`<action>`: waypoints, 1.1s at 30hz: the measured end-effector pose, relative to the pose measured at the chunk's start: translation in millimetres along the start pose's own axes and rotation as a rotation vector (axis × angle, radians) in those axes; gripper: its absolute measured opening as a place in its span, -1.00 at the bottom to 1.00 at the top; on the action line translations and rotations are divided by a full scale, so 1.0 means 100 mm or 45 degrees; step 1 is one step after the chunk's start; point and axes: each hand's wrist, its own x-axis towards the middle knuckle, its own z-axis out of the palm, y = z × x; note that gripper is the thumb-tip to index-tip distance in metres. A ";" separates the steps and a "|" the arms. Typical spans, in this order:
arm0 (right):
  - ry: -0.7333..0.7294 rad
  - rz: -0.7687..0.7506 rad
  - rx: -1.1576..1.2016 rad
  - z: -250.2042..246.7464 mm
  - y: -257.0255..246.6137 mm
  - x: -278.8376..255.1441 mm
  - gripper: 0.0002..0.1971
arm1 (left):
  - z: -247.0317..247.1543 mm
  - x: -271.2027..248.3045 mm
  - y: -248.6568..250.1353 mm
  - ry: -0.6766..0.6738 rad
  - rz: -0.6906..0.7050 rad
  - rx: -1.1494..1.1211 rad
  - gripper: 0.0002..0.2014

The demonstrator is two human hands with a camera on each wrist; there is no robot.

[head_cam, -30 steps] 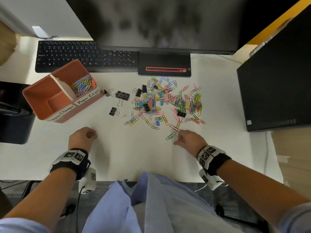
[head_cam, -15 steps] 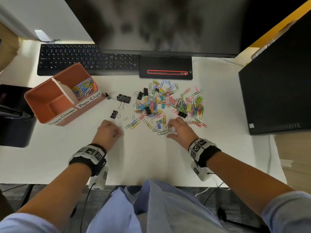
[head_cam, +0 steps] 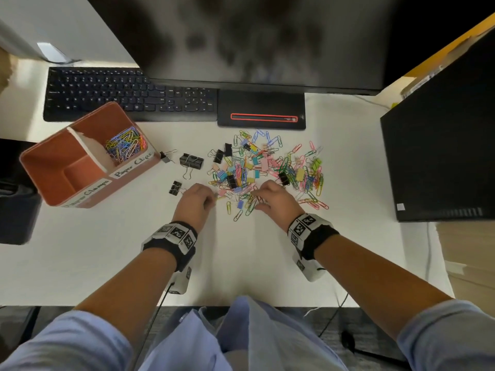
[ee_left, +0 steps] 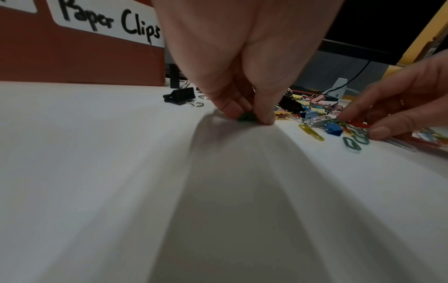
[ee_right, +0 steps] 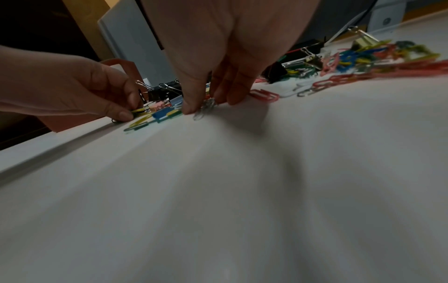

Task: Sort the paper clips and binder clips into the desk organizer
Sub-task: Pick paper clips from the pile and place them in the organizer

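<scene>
An orange desk organizer (head_cam: 57,183) stands at the left, with coloured paper clips (head_cam: 124,145) in its back compartment labelled "Paper Clips". A mixed pile of paper clips and small binder clips (head_cam: 267,167) lies mid-desk. My left hand (head_cam: 197,199) is at the pile's near left edge. In the left wrist view its thumb and fingers (ee_left: 249,116) pinch a green paper clip (ee_left: 246,117) on the desk. My right hand (head_cam: 273,199) is at the pile's near edge, and its fingertips (ee_right: 206,107) pinch a silvery paper clip (ee_right: 202,113).
Black binder clips (head_cam: 191,160) (head_cam: 175,187) (head_cam: 164,157) lie between the organizer and the pile. A keyboard (head_cam: 128,95) and a monitor base (head_cam: 261,111) sit behind. A black computer case (head_cam: 442,135) stands at the right. White desk surface (head_cam: 107,258) stretches toward me.
My left hand has moved right and away from me, from the bare desk to the pile's left edge. My right hand has shifted left along the pile's near edge.
</scene>
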 end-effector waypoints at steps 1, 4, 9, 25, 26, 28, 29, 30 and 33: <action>-0.001 0.003 -0.005 -0.01 -0.01 0.03 -0.64 | -0.01 0.01 0.01 0.005 -0.028 -0.002 -0.89; -0.003 -0.008 -0.065 -0.05 -0.03 0.10 -0.69 | -0.03 0.04 -0.01 -0.024 -0.102 -0.032 -0.76; 0.025 -0.001 -0.059 -0.07 -0.03 0.17 -0.80 | -0.03 0.10 -0.02 -0.123 -0.088 0.089 -0.82; -0.144 0.129 -0.188 -0.14 -0.13 0.25 -0.76 | 0.02 0.08 -0.06 -0.110 -0.002 0.157 -0.81; -0.143 0.127 -0.187 -0.14 -0.13 0.24 -0.76 | 0.01 0.08 -0.06 -0.113 -0.014 0.143 -0.82; -0.123 0.129 -0.170 -0.16 -0.15 0.21 -0.77 | -0.04 0.07 -0.05 -0.092 -0.031 0.094 -0.83; -0.097 0.127 -0.155 -0.19 -0.18 0.20 -0.77 | -0.09 0.06 -0.05 -0.061 -0.041 0.060 -0.84; -0.060 0.120 -0.138 -0.23 -0.21 0.19 -0.78 | -0.16 0.04 -0.04 -0.013 -0.052 0.020 -0.86; 0.055 0.054 -0.072 -0.35 -0.45 0.23 -0.78 | -0.50 -0.01 -0.03 0.190 -0.052 -0.073 -0.90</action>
